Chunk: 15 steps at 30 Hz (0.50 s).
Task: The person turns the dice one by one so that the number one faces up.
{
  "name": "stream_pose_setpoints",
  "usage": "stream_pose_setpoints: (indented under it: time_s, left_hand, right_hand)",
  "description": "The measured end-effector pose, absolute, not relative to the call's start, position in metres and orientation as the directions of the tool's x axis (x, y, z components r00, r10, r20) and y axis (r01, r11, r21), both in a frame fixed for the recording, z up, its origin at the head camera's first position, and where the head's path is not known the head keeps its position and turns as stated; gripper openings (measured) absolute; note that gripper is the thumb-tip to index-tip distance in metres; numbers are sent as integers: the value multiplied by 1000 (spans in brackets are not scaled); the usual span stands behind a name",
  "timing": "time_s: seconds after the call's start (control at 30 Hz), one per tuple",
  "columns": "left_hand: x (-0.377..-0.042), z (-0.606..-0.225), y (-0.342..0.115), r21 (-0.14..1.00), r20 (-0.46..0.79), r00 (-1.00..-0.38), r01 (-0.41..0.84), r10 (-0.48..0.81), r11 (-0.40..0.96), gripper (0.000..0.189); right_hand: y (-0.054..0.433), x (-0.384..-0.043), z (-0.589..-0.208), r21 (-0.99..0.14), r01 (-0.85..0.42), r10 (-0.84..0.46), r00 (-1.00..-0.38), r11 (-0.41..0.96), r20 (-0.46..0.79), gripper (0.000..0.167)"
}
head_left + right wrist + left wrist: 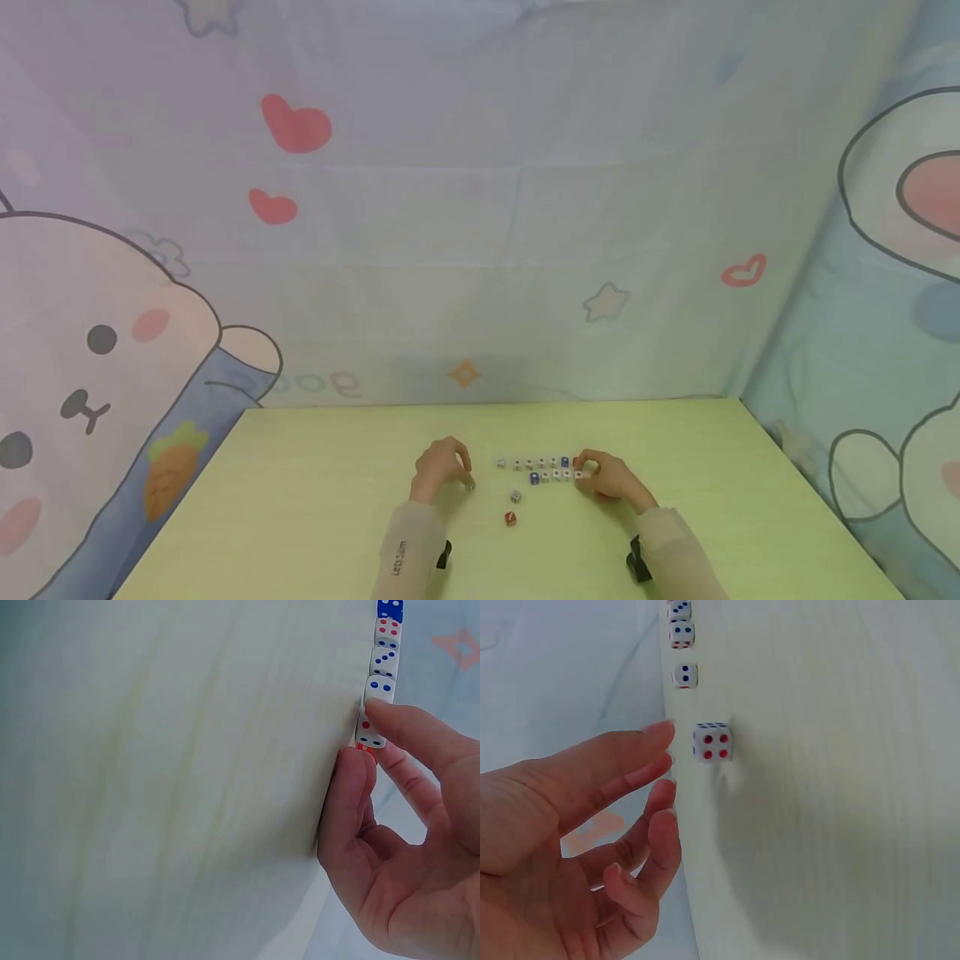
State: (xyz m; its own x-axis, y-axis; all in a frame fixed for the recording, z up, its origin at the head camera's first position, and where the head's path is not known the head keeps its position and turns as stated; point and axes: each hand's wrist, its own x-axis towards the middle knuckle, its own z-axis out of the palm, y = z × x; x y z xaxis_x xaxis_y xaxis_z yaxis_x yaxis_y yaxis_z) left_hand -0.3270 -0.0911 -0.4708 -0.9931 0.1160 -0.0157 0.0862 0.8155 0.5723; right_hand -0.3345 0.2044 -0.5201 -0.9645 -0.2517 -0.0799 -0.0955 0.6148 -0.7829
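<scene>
My left hand (444, 462) hovers by a lone white die (712, 742) with red four-pips on one face. In the left wrist view its thumb and fingers are bent loosely and stand a little apart from that die. On the right, my right hand (609, 477) pinches the end white die (371, 733) of the nearer row with thumb and fingers. Further along this row come white dice (384, 661) and a blue die (390, 609). A red die (365, 752) peeks out behind the fingers, mostly hidden.
Behind the nearer row runs a second row of white dice (529, 464) with a blue die (565, 462) near its right end. Closer to me lie a greyish-white die (515, 497) and a red die (511, 518). A printed curtain (480, 250) hangs behind the yellow-green table (315, 500).
</scene>
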Motion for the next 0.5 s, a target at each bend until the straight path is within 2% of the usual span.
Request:
stream_pose_setpoints:
  time_s: [0.17,0.5]
  left_hand:
    - [-321,-475,-94,581,-18,-991,96,131,809,17]
    - [-320,-482,-94,623,-22,-991,92,135,777,10]
  right_hand:
    - [208,-334,-522,-799,-146,-309,-950,584,-52,13]
    - [201,-332,-518,-762,-79,-213,-974,642,-78,14]
